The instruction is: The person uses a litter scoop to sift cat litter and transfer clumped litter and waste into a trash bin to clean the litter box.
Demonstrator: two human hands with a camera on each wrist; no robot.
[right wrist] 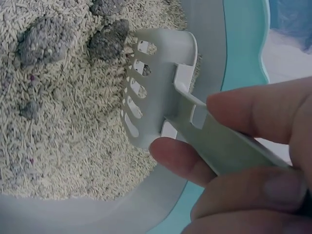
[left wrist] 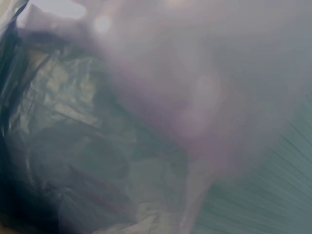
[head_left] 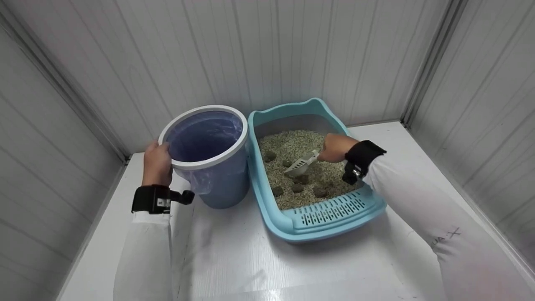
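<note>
Left hand: the left hand (head_left: 156, 163) grips the white rim of the bin (head_left: 207, 155), fingers curled over the near-left edge; the left wrist view is too blurred to show more than crumpled bag plastic.
Bin: a bluish bin lined with a plastic bag (left wrist: 83, 146), standing upright on the desk (head_left: 234, 259), just beside the left wall of the litter tray (head_left: 292, 223).
Right hand: the right hand (head_left: 336, 147) has its grip clamped on the handle of the scoop (right wrist: 161, 92), thumb (right wrist: 287, 192) on top and fingers (right wrist: 183, 158) beneath.
Scoop: a pale slotted scoop, tilted, its front edge down in the litter (right wrist: 63, 122) beside a grey clump (right wrist: 108, 41).
Litter tray: light blue, filled with pale pellets and several dark clumps, a slotted step at its near end.
Surroundings: white panelled walls (head_left: 267, 54) stand behind and to both sides.
</note>
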